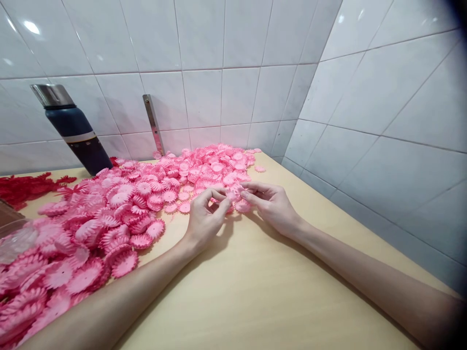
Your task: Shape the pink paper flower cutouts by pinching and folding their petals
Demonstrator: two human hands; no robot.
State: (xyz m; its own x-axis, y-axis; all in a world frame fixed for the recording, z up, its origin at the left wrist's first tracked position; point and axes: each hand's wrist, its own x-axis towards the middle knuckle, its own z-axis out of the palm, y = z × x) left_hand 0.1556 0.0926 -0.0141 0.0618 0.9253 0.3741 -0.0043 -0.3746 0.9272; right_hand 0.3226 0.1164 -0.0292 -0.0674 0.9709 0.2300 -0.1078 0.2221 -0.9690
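Observation:
Between my two hands is a small pink fringed petal disc, held just above the table beside the front of the pile. My left hand pinches its left side between thumb and forefinger. From the right, the thumb and fingertips of my right hand close on the same disc. Whether it is one layer or several is too small to tell. A large heap of similar pink petal discs, many with a dark dot or hole in the centre, spreads behind and to the left of my hands.
A dark blue bottle with a steel cap stands at the back left. Red fringed pieces lie at the far left, near clear plastic. A metal strip leans on the tiled wall behind the wooden table.

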